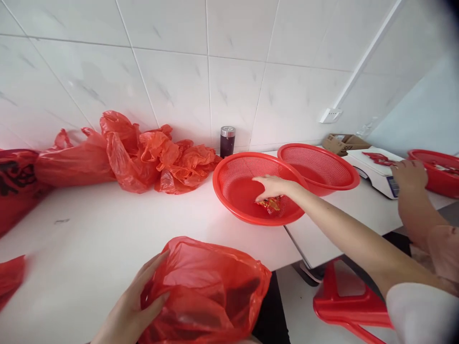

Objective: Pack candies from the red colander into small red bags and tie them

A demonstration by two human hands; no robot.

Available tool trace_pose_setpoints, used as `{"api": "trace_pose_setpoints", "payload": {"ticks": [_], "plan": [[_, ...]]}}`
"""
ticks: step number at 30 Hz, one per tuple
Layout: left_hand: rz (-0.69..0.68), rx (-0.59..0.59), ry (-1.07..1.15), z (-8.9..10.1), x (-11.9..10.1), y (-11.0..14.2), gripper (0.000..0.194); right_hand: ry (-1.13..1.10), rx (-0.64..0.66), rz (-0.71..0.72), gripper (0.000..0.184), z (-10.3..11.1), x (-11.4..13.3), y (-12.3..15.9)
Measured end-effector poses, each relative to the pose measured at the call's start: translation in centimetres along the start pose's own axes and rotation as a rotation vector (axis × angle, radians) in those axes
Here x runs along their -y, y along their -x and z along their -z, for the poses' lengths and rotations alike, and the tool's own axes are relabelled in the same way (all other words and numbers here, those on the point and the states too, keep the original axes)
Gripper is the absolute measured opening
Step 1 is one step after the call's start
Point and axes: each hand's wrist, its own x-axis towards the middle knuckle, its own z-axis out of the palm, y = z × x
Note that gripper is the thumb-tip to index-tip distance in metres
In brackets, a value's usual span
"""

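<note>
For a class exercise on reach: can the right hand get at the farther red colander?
Probably yes. The right hand is in the nearer red colander, above a foil packet, and the farther colander sits just behind it. Only the nearer rim lies between, so a short lift should do.

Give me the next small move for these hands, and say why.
Probably the right hand should close on the shiny red-and-gold packet and lift it from the red mesh basket. The hand is already at the packet, and the left hand holds a red plastic bag with its mouth open.
</note>
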Motion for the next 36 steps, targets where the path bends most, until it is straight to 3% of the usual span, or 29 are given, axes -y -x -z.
{"api": "trace_pose_setpoints", "payload": {"ticks": [2, 4, 10, 13, 17, 19, 22, 23, 26, 31, 36], "plan": [[0.033, 0.014, 0.111, -0.2, -0.9, 0.5, 0.056, 0.022, 0.105, -0.078, 0.106, -0.5, -2.5, -2.6], [0.086, 0.027, 0.231, -0.5, -1.2, 0.9, 0.054, 0.003, 0.181, -0.087, 0.100, -1.3, -3.9, -4.1], [0.168, 0.126, 0.385, -0.3, 0.1, 1.0, 0.062, -0.093, 0.334, -0.042, 0.070, -3.2, -3.6, -4.4], [0.231, 0.066, 0.448, 0.0, -0.2, 0.8, 0.069, -0.169, 0.305, -0.003, 0.057, -2.8, -3.5, -4.0], [0.280, -0.027, 0.500, 0.1, -1.8, 0.1, 0.074, -0.303, 0.109, 0.058, 0.045, -0.2, -3.1, -2.7], [0.300, -0.033, 0.540, -0.2, -2.5, -0.4, 0.077, -0.376, -0.008, 0.109, 0.040, 1.4, -1.8, -1.4], [0.315, -0.054, 0.581, -1.1, -3.4, -1.4, 0.083, -0.522, -0.229, 0.295, 0.038, 2.7, 2.1, 1.6], [0.312, -0.066, 0.579, -1.6, -3.7, -1.8, 0.085, -0.560, -0.308, 0.392, 0.038, 2.6, 3.9, 2.8], [0.304, -0.071, 0.555, -3.0, -4.5, -2.8, 0.088, -0.471, -0.379, 0.602, 0.032, 0.5, 9.3, 6.3], [0.229, -0.040, 0.501, -4.4, -4.2, -3.4, 0.091, -0.010, -0.295, 0.668, 0.029, -5.7, 14.9, 8.4], [0.105, -0.077, 0.189, -4.2, -2.8, -2.9, 0.082, -0.038, -0.116, 0.636, 0.019, -9.3, 15.3, 6.5]]}}
